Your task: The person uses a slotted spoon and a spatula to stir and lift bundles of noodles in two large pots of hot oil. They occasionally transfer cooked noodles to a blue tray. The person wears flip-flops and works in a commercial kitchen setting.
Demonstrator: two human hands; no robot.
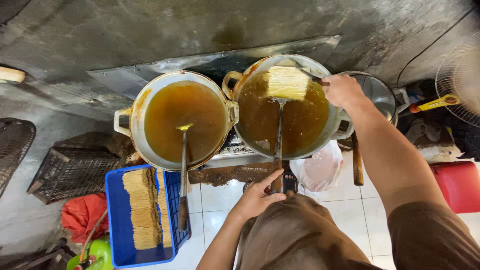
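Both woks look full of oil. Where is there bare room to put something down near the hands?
White floor tiles between the blue crate and the left hand are bare, also tiles between the white bag and red container. Around both woks is crowded.

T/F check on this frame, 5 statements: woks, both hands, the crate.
1. Both woks hold brown oil. True: the left wok and the right wok are both filled.
2. The left hand grips a long-handled skimmer. True: its handle runs from the hand up into the right wok.
3. The block of pale noodles sits in the left wok. False: it rests in the right wok, on the skimmer's head.
4. The right hand is resting on the red container. False: it is over the right wok's rim, holding a thin utensil against the noodles.
5. The blue crate is empty. False: it holds stacked pale noodle sticks.
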